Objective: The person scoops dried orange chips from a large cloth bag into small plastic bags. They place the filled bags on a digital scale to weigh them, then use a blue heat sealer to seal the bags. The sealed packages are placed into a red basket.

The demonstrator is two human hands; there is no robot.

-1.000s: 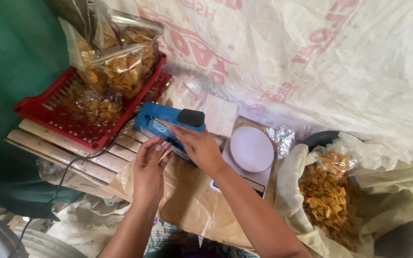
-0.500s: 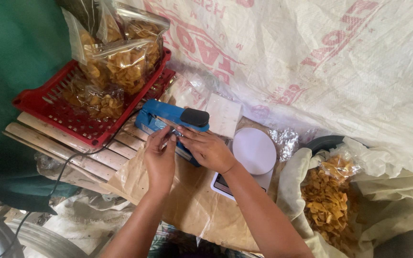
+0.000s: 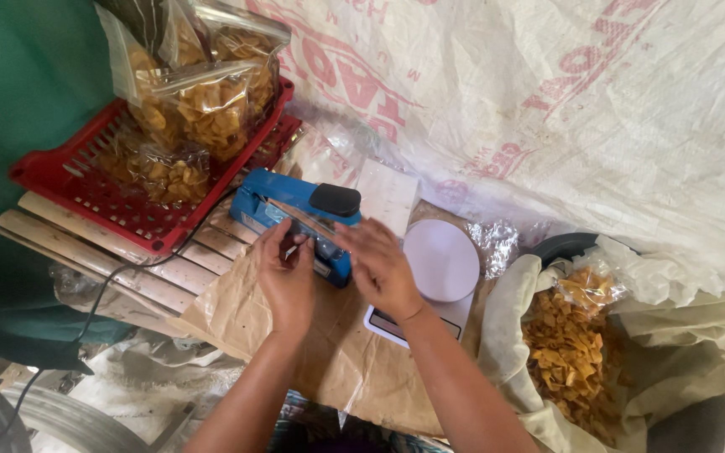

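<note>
Your left hand [image 3: 285, 281] and right hand [image 3: 379, 267] rest, fingers loosely apart, on the blue heat sealer [image 3: 295, 220]; its long axis runs left-right, directly beyond your fingertips.

A low table [image 3: 86, 243] of pale wooden slats carries the things. On its left part stands a red plastic basket [image 3: 77, 189] with open grid walls, and clear bags of yellow chips [image 3: 199, 96] lie inside it. A sheet of brown paper [image 3: 337, 352] covers the right part of the table and hangs over its near edge. On this paper sits a blue heat sealer [image 3: 283, 205] with a black knob, and just beside it, to the right, a white kitchen scale [image 3: 440, 262] with a round plate. A black cable [image 3: 94, 306] runs down from the slats.
</note>
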